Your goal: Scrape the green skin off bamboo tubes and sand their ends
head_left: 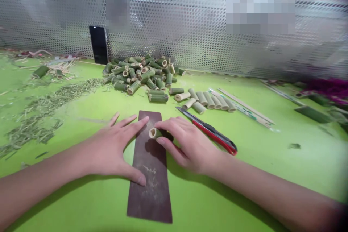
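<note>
A long brown sanding strip [151, 181] lies on the green table [81, 116] in front of me. My left hand [114, 150] rests flat on its left edge, fingers spread, thumb on the strip. My right hand [187, 143] pinches a short green bamboo tube [154, 132] and holds it on its side on the upper part of the strip. A red and black utility knife [209, 130] lies just right of my right hand.
A pile of cut bamboo tubes [140, 72] sits at the back, with a row of peeled pieces [206, 100] to its right. Green shavings [46, 108] cover the left side. A dark phone [99, 44] leans on the perforated metal wall. Thin sticks [246, 107] and bamboo pieces lie right.
</note>
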`<state>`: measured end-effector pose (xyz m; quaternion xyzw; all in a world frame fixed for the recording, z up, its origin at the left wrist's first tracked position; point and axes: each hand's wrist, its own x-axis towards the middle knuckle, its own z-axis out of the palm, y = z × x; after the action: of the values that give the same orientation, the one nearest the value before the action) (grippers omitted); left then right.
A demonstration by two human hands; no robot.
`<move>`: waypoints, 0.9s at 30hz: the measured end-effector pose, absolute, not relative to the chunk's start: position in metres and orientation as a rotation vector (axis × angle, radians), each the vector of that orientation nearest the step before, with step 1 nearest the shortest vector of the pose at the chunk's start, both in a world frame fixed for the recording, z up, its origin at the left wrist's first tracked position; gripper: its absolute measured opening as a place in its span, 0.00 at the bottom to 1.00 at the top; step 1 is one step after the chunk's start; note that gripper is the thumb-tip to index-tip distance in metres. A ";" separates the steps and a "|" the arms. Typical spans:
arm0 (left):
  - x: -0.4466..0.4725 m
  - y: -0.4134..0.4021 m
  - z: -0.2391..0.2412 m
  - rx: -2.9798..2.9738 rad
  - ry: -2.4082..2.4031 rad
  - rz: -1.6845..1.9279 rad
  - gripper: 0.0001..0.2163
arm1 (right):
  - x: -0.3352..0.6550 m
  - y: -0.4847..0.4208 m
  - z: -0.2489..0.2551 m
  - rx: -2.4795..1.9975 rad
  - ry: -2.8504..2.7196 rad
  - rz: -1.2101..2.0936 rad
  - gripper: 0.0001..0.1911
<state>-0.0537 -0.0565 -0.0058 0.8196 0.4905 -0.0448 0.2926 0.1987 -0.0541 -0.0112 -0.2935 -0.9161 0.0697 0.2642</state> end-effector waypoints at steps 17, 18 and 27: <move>-0.051 -0.056 -0.006 2.205 1.246 -0.118 0.66 | 0.172 -0.078 0.010 -1.127 -2.784 0.470 0.09; -0.050 -0.056 -0.005 2.199 1.255 -0.122 0.66 | 0.171 -0.078 0.010 -1.209 -2.741 0.481 0.08; -0.047 -0.058 -0.004 2.204 1.252 -0.147 0.67 | 0.172 -0.068 0.018 -1.353 -2.582 0.754 0.07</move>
<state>-0.0466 -0.0576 -0.0042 0.8290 0.4709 -0.0553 0.2967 0.1722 -0.0684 0.0176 -0.4485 -0.8556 0.2500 0.0653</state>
